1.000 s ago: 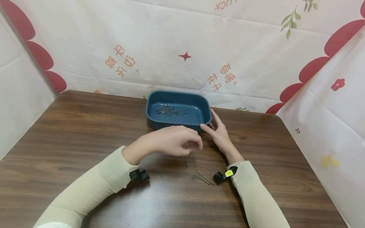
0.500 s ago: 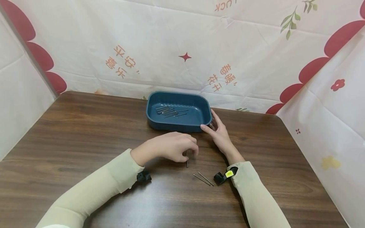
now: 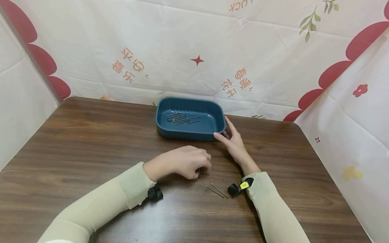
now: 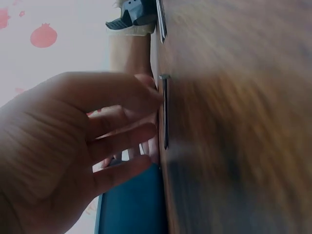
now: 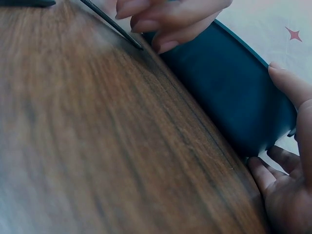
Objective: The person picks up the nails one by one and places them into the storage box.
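My left hand (image 3: 185,163) reaches palm down over the table at a single steel nail (image 4: 166,114). Its flat head and shank show in the left wrist view, lying along the wood. The fingertips are right at the nail, not closed round it. At the back, my right hand (image 3: 236,145) grips the right front corner of a dark blue plastic box (image 3: 185,135), thumb at the rim and fingers round the outer side. Several nails (image 3: 179,119) lie in a loose pile on the box floor, left of its middle.
Two more nails (image 3: 215,191) lie side by side on the brown wooden table (image 3: 100,148), in front of my left hand and left of the right wrist's black camera (image 3: 234,189). A printed white cloth (image 3: 170,44) hangs behind the table and at its sides.
My left hand has come down and slightly toward me, away from the box, closing in on the single nail. The right hand, box and two side-by-side nails stay put.
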`<state>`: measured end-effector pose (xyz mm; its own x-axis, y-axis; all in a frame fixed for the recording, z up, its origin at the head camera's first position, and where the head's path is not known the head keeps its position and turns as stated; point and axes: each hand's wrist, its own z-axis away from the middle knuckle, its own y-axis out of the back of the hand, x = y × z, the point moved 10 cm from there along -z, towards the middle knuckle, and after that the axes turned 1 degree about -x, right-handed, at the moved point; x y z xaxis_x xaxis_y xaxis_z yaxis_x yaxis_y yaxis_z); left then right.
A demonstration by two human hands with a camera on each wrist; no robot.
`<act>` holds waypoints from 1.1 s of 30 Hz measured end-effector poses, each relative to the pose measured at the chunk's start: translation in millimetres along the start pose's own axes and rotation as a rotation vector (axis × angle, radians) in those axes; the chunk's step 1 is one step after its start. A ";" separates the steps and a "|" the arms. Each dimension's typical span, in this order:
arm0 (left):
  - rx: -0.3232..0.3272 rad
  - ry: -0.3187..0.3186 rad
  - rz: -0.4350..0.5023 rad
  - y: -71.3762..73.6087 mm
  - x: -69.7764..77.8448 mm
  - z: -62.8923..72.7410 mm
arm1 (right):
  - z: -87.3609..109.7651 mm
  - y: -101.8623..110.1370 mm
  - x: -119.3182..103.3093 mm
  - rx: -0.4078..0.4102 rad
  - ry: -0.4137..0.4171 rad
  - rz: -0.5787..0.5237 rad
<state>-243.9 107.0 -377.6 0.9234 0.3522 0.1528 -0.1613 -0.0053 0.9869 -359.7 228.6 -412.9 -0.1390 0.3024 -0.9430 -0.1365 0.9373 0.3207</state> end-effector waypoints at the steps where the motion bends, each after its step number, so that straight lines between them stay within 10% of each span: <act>1: -0.001 -0.003 -0.009 -0.3 0.3 -0.1 | -0.1 -0.1 0.7 -0.001 -0.002 0.001; 33: -0.083 0.133 0.085 -8.6 -4.9 -1.5 | -1.1 -0.2 0.4 -0.011 0.016 -0.001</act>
<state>-247.6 106.7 -386.8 0.8519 0.4744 0.2217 -0.2698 0.0348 0.9623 -360.8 228.4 -413.3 -0.1544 0.2989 -0.9417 -0.1472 0.9355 0.3211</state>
